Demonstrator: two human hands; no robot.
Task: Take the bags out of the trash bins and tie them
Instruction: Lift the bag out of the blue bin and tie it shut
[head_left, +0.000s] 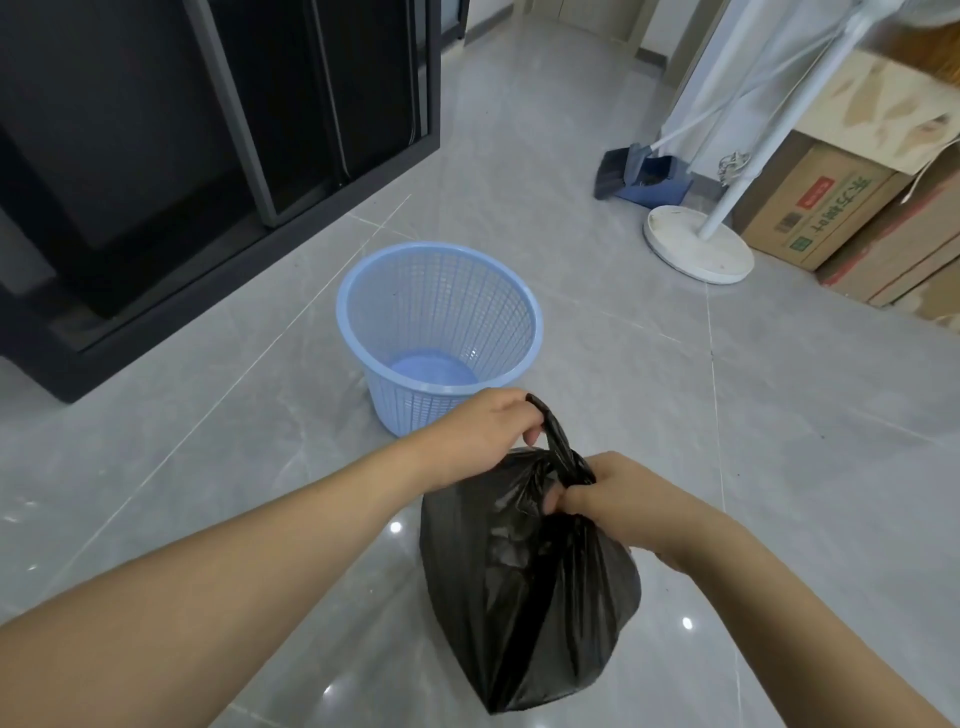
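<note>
- Head view showed my left hand (480, 426) at centre frame, its fingers (530, 434) curled round the twisted neck of the black bag (524, 597).
- My right hand (618, 499) sat just right of it, fingers pinching the gathered plastic at the bag's top.
- That bag hung full in the lower middle, above the grey floor (208, 467).
- Behind my hands, mid-frame, stood the blue bin (439, 332), upright, with no liner inside.
- Upper right held a white fan base (698, 244), cardboard boxes (821, 208) and a blue dustpan (654, 182).
</note>
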